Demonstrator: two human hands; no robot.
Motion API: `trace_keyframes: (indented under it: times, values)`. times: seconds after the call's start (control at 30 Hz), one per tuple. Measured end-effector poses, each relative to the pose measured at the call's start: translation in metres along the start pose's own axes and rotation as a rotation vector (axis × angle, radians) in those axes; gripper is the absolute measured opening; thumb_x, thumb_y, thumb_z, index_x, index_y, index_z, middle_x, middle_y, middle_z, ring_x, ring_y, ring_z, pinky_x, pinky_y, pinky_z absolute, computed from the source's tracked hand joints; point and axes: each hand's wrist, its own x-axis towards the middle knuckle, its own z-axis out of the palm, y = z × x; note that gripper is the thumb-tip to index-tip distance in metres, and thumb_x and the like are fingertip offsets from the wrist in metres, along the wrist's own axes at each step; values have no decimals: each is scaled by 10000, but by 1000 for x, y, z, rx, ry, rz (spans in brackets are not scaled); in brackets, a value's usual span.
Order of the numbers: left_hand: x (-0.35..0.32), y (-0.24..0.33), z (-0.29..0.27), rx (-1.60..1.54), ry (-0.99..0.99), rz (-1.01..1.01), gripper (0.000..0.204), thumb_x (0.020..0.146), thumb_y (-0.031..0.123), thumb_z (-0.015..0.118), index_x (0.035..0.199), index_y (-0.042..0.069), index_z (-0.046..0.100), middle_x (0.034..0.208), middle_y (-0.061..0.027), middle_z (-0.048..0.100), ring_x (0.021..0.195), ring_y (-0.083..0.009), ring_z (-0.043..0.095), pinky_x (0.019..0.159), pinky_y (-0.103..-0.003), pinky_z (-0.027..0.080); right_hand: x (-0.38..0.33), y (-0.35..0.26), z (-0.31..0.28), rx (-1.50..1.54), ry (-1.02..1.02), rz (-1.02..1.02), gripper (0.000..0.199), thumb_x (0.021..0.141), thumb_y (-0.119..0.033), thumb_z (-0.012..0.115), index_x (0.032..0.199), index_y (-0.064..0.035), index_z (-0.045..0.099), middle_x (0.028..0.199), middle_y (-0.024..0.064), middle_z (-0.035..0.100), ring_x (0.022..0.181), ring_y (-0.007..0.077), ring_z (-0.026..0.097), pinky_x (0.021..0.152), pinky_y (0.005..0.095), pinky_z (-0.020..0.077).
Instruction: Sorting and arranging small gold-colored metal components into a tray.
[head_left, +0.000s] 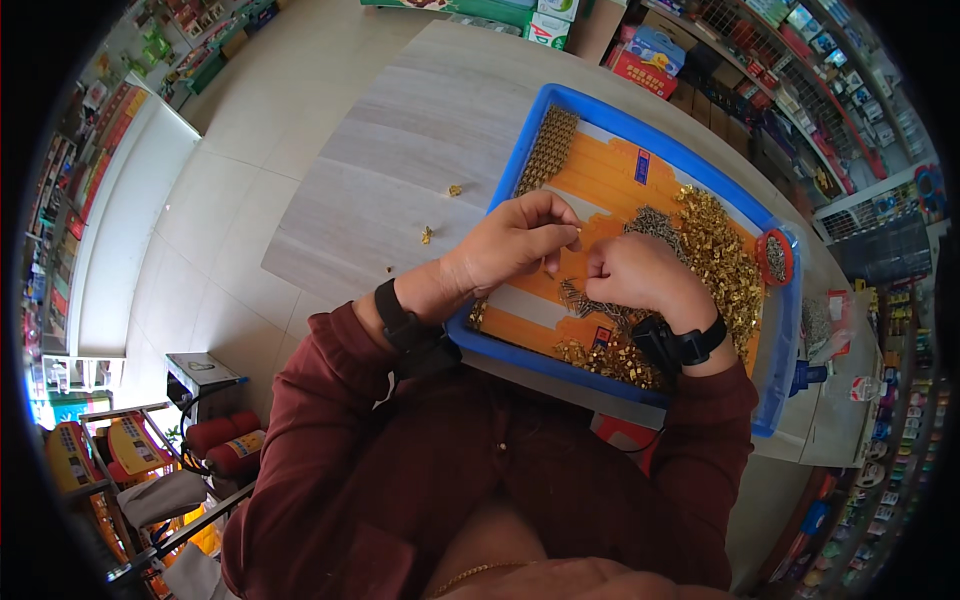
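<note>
Above a blue tray point(640, 392), both my hands are close together. My left hand point(520, 240) is closed in a pinch, thumb against fingers; a tiny bright bit shows at its tips, too small to name. Close beside it, my right hand point(645, 272) is closed with its fingers curled, and whatever it holds is hidden. Under and behind the right hand lie silver screws point(655, 225). A large heap of small gold metal pieces point(735, 265) fills the tray's right side, with more gold pieces point(615, 362) along the near edge.
Rows of small gold-brown parts point(548, 150) line the tray's far left corner. A red round dish point(775, 257) of tiny silver parts sits at its right rim. Two gold pieces point(427, 236) lie on the grey table point(385, 150). Stocked shelves point(800, 90) stand at right.
</note>
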Motion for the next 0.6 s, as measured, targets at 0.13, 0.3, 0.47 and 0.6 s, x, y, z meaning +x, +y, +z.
trace_keyframes:
  times: [0.13, 0.3, 0.47, 0.6]
  values:
    - [0, -1, 0, -3, -9, 3, 133, 894, 105, 574, 1009, 58, 529, 880, -44, 623, 625, -52, 533, 483, -159, 359, 3, 4, 0, 28, 27, -1, 208, 672, -245, 622, 767, -66, 669, 715, 122, 652, 699, 300, 638, 642, 377, 502]
    - [0, 0, -1, -4, 2, -3, 143, 894, 104, 575, 1021, 56, 531, 879, -41, 621, 623, -48, 531, 482, -158, 359, 2, 7, -4, 18, 14, 30, 210, 682, -237, 616, 801, -73, 668, 758, 129, 660, 749, 307, 642, 692, 385, 509]
    - [0, 1, 0, -1, 4, -9, 140, 894, 104, 576, 1019, 56, 535, 880, -41, 619, 624, -47, 531, 479, -156, 356, 0, 1, -7, -31, 20, 10, 191, 684, -225, 615, 790, -76, 667, 752, 130, 658, 739, 309, 641, 681, 389, 510]
    - [1, 1, 0, -2, 2, -5, 138, 894, 104, 578, 1016, 54, 537, 882, -42, 619, 626, -48, 531, 477, -154, 356, -1, 6, -7, -49, -33, -18, 172, 678, -219, 617, 771, -82, 662, 726, 128, 652, 720, 308, 639, 666, 392, 509]
